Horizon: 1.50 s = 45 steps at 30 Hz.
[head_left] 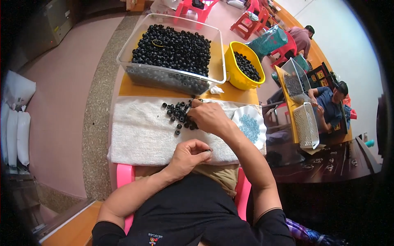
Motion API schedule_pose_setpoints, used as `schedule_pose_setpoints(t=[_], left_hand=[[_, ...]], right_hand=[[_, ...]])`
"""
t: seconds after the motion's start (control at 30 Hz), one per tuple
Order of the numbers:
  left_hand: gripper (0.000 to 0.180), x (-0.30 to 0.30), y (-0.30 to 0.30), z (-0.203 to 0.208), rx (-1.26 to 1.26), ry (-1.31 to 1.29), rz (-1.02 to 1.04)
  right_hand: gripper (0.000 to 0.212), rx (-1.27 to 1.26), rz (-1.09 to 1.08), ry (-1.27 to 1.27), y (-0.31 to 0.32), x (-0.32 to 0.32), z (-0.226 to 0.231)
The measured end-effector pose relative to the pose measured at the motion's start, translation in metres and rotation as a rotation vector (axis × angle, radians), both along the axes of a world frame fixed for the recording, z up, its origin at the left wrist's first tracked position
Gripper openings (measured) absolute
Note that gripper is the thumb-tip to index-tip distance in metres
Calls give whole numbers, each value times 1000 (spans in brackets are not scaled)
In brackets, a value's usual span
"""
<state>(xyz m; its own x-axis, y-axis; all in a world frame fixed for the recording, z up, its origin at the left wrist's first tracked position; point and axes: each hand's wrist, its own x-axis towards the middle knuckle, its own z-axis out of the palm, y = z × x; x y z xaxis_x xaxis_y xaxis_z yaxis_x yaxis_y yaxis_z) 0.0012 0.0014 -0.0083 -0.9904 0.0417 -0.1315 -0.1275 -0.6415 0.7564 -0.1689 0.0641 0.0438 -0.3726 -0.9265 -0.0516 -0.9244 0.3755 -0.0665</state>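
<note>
Black beads (177, 113), round, shiny and holed, lie loosely clustered on a white towel (139, 133). The right hand (208, 117) reaches into them, covering some; its fingertips are hidden, so its grip cannot be told. The left hand (188, 158) pinches a small dark piece (208, 150), mostly covered by thumb and finger, too small to identify.

Left forearm (141, 192) angled inward, elbow out; left hand (191, 158) near the torso, thumb and forefinger tips brought together, remaining fingers curled. Right forearm (250, 160) stretched ahead, slanting leftward; right hand (207, 116) farther out, back up, fingers bent down, tips partly hidden.
</note>
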Motion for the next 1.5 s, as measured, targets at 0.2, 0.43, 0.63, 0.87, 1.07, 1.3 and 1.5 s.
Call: schedule_pose_setpoints(t=[0.2, 0.43, 0.63, 0.87, 1.07, 1.3, 1.5], left_hand=[[13, 0, -1, 0, 43, -21, -4], [12, 0, 0, -1, 66, -37, 14], [12, -1, -1, -1, 77, -56, 21], [13, 0, -1, 0, 76, -57, 31], [13, -1, -1, -1, 63, -60, 32], [14, 0, -2, -1, 68, -74, 26], [21, -2, 1, -1, 80, -78, 93]], right_hand=[[9, 43, -11, -43, 0, 4, 1], [11, 45, -39, -24, 0, 13, 5], [11, 35, -21, -23, 0, 13, 3], [12, 36, -23, -30, 3, 9, -4], [12, 75, -85, -80, 5, 11, 5], [15, -435, -191, -372, 34, 18, 3], [13, -730, -304, -883, 72, 30, -12]])
